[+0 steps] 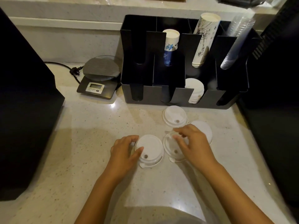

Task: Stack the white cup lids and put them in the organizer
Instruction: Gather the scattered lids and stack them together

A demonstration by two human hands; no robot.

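Several white cup lids lie on the pale counter in front of the black organizer (pixel 181 96). My left hand (pixel 123 151) grips the left edge of the nearest lid (pixel 150 148), thumb on its top. My right hand (pixel 192 143) hovers with fingers curled over a second lid (pixel 171 151); whether the fingers touch it I cannot tell. A third lid (pixel 174 115) lies closer to the organizer. A fourth lid (pixel 204 128) is partly hidden behind my right hand. A stack of white lids (pixel 195 90) sits in a front slot of the organizer.
The organizer's back slots hold paper cup stacks (pixel 170 46) (pixel 205 38) and clear plastic cups (pixel 236 42). A kitchen scale (pixel 100 76) with a cord stands left of it. Dark machines (pixel 24 102) (pixel 275 78) flank the counter on both sides.
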